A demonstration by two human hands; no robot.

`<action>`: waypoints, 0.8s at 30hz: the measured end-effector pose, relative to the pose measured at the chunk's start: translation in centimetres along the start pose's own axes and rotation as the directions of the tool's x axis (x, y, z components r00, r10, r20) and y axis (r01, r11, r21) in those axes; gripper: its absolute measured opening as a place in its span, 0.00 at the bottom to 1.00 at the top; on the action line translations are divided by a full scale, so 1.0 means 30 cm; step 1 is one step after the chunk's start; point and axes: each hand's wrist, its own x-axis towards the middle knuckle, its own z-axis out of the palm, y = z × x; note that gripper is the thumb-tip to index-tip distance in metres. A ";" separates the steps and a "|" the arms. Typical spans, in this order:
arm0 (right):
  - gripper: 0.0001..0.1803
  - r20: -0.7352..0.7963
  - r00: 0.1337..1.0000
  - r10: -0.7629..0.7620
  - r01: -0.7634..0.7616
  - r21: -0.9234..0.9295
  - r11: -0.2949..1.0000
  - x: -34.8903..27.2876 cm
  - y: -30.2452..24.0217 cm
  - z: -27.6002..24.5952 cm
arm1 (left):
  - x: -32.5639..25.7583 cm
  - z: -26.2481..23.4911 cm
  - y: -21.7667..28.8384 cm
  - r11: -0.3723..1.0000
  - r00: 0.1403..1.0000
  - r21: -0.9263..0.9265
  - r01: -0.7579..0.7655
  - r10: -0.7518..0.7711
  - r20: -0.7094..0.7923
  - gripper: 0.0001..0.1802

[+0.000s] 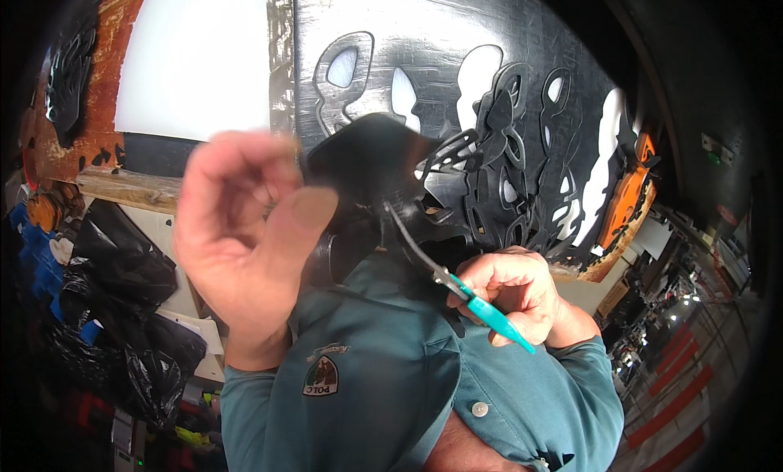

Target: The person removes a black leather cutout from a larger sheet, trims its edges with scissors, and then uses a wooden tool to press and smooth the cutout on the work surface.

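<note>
My left hand (245, 227) is raised at the left of a dark, smooth black piece (367, 158). Its fingers curve with the thumb apart from them; the fingertips are blurred and the thumb overlaps the piece's edge. No object shows in its grasp. Lower right, my right hand (522, 288) is closed around a hand tool with teal handles (489, 313) and a thin, curved metal end. That end reaches up to the underside of the black piece. Whether it touches cannot be made out. What supports the piece is hidden.
Behind lies a dark tabletop (424, 24) with several black cut-out shapes (506, 113) and white gaps. A white sheet (196, 56) is at the far left, an orange tool (628, 191) at the right edge. Black plastic bags (122, 260) stand below left, beside a wooden edge (130, 187).
</note>
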 end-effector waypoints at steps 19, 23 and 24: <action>0.38 -0.100 0.993 0.066 -0.066 0.004 0.998 -0.004 0.033 0.017 | -0.001 0.041 0.015 0.943 0.951 -0.136 0.303 -0.290 0.107 0.08; 0.38 -0.108 0.991 0.081 -0.077 0.049 0.996 -0.010 0.036 0.022 | 0.002 0.036 0.006 0.934 0.942 -0.162 0.319 -0.293 0.164 0.09; 0.38 -0.114 0.990 0.080 -0.073 0.066 0.995 -0.010 0.039 0.026 | -0.003 0.039 0.006 0.911 0.930 -0.202 0.359 -0.330 0.164 0.10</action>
